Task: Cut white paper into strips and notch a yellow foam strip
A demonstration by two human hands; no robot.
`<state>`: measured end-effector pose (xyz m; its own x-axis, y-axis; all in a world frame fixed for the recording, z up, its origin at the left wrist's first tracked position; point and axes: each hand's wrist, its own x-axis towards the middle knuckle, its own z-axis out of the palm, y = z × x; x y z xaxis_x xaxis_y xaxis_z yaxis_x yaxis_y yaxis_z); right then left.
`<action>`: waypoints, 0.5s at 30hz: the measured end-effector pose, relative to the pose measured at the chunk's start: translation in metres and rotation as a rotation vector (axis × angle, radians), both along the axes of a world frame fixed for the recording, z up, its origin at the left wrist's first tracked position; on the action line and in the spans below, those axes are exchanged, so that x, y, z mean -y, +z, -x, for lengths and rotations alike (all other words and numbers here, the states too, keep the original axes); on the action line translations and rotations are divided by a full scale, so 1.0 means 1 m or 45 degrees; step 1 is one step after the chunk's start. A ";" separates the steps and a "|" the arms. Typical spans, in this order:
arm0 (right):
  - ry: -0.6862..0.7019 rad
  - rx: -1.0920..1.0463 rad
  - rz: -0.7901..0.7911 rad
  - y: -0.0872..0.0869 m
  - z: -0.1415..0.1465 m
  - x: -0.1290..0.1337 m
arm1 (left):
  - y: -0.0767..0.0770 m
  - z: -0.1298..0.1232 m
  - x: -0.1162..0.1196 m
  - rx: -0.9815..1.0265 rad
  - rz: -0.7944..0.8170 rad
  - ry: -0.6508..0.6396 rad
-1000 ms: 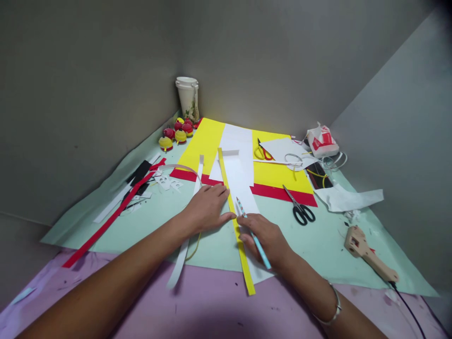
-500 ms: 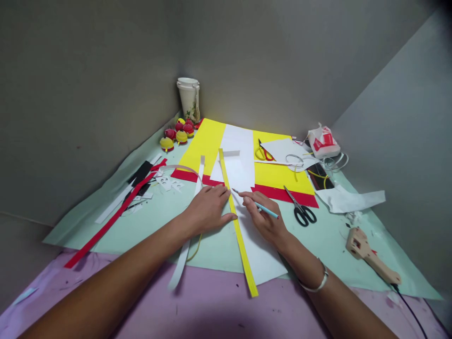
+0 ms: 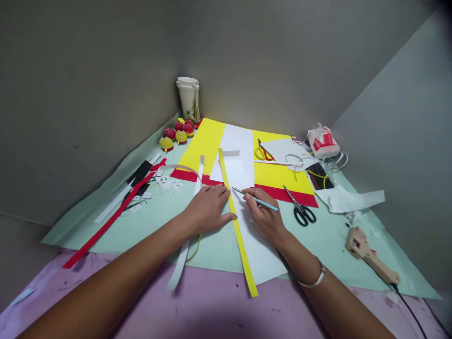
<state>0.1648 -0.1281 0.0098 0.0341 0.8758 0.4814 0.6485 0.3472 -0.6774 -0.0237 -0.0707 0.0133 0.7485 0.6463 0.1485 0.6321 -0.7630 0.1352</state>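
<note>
My left hand [image 3: 207,207] lies flat with its fingers stretched out, its fingertips and thumb pressing on a long yellow strip [image 3: 243,252]. This strip runs lengthwise over a white paper sheet [image 3: 263,261]. Pinched in my right hand [image 3: 265,217] is a light blue pen [image 3: 263,202], its tip close to the strip's right edge, beside my left fingertips. Whether the tip touches the paper I cannot tell. A narrow white strip [image 3: 183,259] passes beneath my left hand and forearm, which hide part of it.
Black-handled scissors [image 3: 302,212] and a glue gun [image 3: 370,254] lie to the right. Yellow card [image 3: 199,146] and red card [image 3: 286,194] spread behind my hands. At left are a red strip [image 3: 106,226] and paper scraps. A white cup [image 3: 189,99] stands behind several red and yellow balls [image 3: 181,137].
My right hand has shifted slightly, and the pen lies at a flatter angle, its tip a little higher along the strip. The left hand keeps its place.
</note>
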 end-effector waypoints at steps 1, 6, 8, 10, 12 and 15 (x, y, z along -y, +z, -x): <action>0.003 0.003 0.000 0.000 0.000 0.000 | 0.000 0.000 0.000 -0.001 0.002 -0.001; 0.022 0.015 -0.004 0.000 0.001 0.000 | -0.001 0.000 -0.001 0.006 -0.005 -0.006; 0.028 0.017 -0.006 0.000 0.001 0.000 | -0.002 0.000 -0.001 0.004 -0.007 -0.009; 0.029 0.021 -0.012 0.001 0.001 0.000 | -0.002 0.000 -0.001 0.003 -0.012 -0.011; 0.028 0.027 -0.018 0.001 0.002 -0.001 | -0.002 0.000 -0.001 0.003 -0.018 -0.011; 0.028 0.038 -0.027 0.001 0.002 -0.001 | -0.002 0.001 -0.001 0.001 -0.024 -0.011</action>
<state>0.1627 -0.1270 0.0107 0.0000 0.8659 0.5003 0.6603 0.3757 -0.6503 -0.0242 -0.0700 0.0115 0.7541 0.6366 0.1611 0.6251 -0.7711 0.1210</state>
